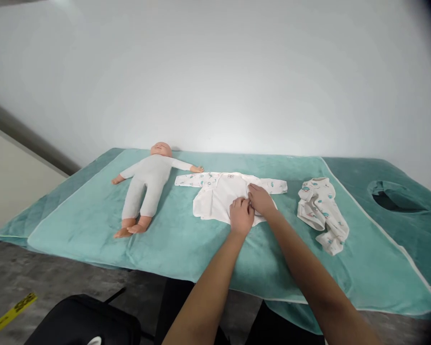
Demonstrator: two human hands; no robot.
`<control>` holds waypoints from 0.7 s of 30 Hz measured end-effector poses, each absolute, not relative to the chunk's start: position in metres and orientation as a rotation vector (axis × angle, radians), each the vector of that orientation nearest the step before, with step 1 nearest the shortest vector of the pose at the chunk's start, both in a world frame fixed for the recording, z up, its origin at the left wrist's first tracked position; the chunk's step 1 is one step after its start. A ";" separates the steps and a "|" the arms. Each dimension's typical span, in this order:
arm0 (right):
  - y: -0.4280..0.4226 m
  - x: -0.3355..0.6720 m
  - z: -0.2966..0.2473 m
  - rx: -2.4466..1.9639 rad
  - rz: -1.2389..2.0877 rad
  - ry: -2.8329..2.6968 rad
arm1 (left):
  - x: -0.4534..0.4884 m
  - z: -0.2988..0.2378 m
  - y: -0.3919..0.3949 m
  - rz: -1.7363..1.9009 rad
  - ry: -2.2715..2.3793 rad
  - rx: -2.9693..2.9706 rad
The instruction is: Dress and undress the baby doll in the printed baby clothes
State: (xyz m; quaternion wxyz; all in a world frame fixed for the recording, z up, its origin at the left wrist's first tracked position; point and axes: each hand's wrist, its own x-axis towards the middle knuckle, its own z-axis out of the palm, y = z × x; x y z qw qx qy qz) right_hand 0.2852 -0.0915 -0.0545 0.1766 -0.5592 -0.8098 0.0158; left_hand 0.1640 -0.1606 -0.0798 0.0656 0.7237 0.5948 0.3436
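My left hand and right hand are both positioned on the white long-sleeved top, on the right portion of its body panel. Grip state: the fingers of both hands are bent and set close together, fingertips at the fabric. I cannot tell whether either grip is closed on an edge of the cloth or only pressing on it.

Location of top: flat on the green cover of the bed, directly in front of me. Orientation: neckline toward the wall, hem toward me. Long axis: left to right, cuff to cuff, roughly parallel to the wall. The patterned sleeves extend outward to either side; the body panel is plain white.

Left of the top, the doll lies with head toward the wall, feet toward me, one hand near the left sleeve. On the right, well apart, lies a patterned garment, partly folded.
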 end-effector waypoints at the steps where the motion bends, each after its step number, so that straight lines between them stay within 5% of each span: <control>1: -0.082 0.282 -0.058 -1.591 0.054 -2.293 | 0.164 -0.078 -0.161 1.024 1.800 2.169; 21: -0.010 0.259 -0.076 -1.903 0.037 -2.010 | 0.163 -0.074 -0.162 0.968 1.691 2.074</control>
